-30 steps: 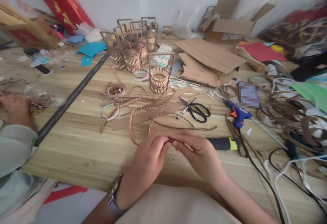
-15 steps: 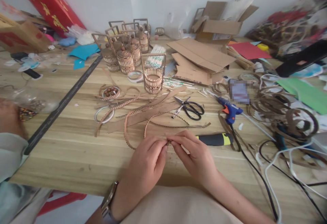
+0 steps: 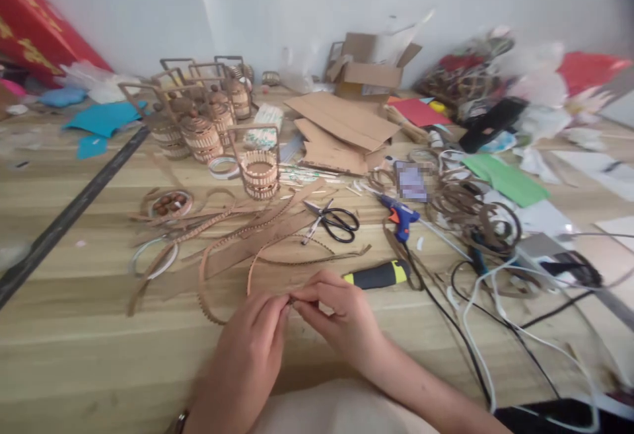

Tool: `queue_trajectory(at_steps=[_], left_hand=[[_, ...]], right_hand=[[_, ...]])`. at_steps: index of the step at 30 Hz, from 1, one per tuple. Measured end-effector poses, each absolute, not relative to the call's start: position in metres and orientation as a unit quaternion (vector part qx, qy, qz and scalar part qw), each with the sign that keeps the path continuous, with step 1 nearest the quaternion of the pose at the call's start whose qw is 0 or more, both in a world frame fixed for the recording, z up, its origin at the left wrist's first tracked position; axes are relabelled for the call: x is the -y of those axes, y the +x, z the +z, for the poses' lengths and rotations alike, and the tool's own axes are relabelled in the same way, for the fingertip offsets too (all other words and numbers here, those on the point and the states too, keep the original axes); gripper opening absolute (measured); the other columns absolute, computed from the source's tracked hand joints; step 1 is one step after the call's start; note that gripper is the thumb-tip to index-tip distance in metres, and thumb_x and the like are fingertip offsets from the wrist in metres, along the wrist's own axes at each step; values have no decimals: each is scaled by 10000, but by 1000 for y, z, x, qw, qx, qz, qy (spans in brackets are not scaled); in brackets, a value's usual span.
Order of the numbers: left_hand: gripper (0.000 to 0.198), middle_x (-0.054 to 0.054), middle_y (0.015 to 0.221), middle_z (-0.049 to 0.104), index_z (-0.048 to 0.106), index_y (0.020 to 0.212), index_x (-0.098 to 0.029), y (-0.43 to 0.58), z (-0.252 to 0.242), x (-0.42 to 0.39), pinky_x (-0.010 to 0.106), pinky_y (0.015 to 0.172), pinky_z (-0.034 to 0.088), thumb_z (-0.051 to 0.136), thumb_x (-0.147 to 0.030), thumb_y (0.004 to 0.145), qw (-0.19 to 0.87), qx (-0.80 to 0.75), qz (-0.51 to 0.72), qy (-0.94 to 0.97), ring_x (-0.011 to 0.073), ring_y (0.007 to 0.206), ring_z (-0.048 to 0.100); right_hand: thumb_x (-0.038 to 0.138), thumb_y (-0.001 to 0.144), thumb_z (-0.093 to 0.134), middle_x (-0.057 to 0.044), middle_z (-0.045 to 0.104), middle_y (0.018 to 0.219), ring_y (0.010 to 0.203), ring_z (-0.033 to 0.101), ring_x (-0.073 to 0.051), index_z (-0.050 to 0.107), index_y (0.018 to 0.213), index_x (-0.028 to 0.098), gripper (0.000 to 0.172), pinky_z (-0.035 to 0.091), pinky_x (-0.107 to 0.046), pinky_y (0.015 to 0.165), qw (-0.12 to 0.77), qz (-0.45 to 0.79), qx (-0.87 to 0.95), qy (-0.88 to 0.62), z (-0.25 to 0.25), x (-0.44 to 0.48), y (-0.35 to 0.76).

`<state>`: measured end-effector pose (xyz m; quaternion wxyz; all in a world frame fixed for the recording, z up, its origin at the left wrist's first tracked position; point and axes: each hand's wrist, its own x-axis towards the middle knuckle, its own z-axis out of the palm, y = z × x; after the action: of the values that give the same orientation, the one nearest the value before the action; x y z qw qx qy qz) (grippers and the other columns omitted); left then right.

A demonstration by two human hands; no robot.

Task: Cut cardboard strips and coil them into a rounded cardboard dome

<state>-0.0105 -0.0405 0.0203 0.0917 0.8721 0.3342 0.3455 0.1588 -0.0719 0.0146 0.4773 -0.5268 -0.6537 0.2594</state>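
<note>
My left hand [image 3: 247,348] and my right hand [image 3: 337,318] meet fingertip to fingertip above the near edge of the wooden table [image 3: 99,348]. Both pinch a very small thing between thumb and fingers; it is too small to name. Thin notched cardboard strips [image 3: 232,249] curl on the table just beyond my hands. A black and yellow tool handle [image 3: 379,275] lies right behind my right hand. Black scissors [image 3: 337,219] and a blue glue gun [image 3: 401,216] lie a little farther back.
Several small slatted cardboard lanterns [image 3: 203,133] stand at the back left, one open basket [image 3: 260,173] nearer. Flat cardboard sheets [image 3: 341,120] and an open box [image 3: 369,74] lie behind. Cardboard rings, cables [image 3: 495,328] and coloured paper crowd the right. A black bar [image 3: 64,219] crosses the left.
The view has swung to the right, so everything shifted left and the other person at the left edge is out of sight. My hands stay pinched together.
</note>
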Motion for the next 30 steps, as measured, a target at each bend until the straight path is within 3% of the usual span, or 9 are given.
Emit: queue_trajectory(at_steps=[12,17,23,30], left_hand=[[248,65,829,753,628,1033,-197,-14,9,30,292,641,611,390,-133,996,74,-297,322,896,204,748,746],[237,71,888,771,624,1085,-197,-16,8,32,294,673,624,414,-147,987,91,-300,314,896,207,801,757],[267,61,805,745,603,1012,-188,-16,12,34,296,625,612,369,-74,952,60,-290,307,905,209,731,747],[301,75,819,750,604,1023,-182,-16,8,40,309,605,595,352,-46,930,51,-279,281,917,216,714,732]], right_hand=[[208,881,650,7,580,707,639,559,-108,706,781,182,117,453,-202,578,473,296,629,-541,9,71,160],[119,836,657,20,553,719,643,538,-103,669,761,183,99,432,-199,579,471,300,623,-548,7,73,160],[33,763,694,39,541,714,653,533,-97,620,726,184,172,402,-191,577,461,322,611,-556,10,78,159],[62,770,739,24,610,742,694,601,-116,668,787,190,147,480,-202,625,458,330,604,-562,15,79,162]])
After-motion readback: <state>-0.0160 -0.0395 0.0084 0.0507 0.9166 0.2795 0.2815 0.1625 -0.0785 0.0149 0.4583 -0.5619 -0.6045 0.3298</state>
